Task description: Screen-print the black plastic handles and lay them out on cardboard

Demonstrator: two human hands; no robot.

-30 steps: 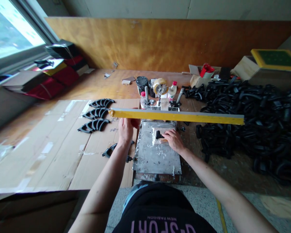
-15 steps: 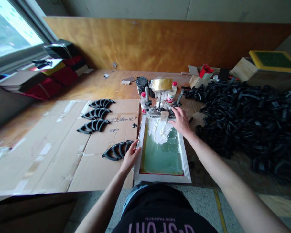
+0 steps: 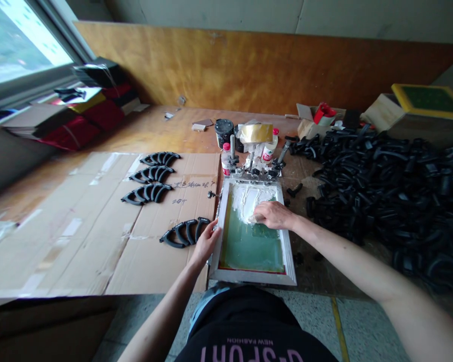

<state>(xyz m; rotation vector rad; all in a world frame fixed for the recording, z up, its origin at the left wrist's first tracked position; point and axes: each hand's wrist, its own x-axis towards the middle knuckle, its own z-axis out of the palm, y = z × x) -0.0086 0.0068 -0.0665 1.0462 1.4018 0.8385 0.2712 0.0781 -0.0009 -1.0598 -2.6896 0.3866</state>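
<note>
A screen printing frame [image 3: 216, 274] with a silver border and green mesh [image 3: 249, 251] lies before me, held at its far end by a metal clamp stand [image 3: 254, 173]. White ink [image 3: 245, 198] is smeared thickly over the mesh's far part. My right hand [image 3: 275, 215] is closed on a small squeegee [image 3: 254, 218], mostly hidden by the fingers, at the ink's near edge. My left hand [image 3: 207, 244] grips the frame's left edge, its thumb and fingers at the border. Just left of it, several curved black handles [image 3: 181, 234] lie in a row on the cardboard [image 3: 154, 271].
More rows of black handles [image 3: 147, 193] rest on the cardboard. A large heap of black parts [image 3: 381, 186] covers the right side. Bottles with red caps [image 3: 226, 158] and a dark tub [image 3: 224, 132] stand behind the frame. A yellow-edged screen [image 3: 403, 100] sits on a box back right.
My right hand has come down from the clamp end onto the mesh and has taken hold of the squeegee that stood there. My left hand stays at the frame's left edge.
</note>
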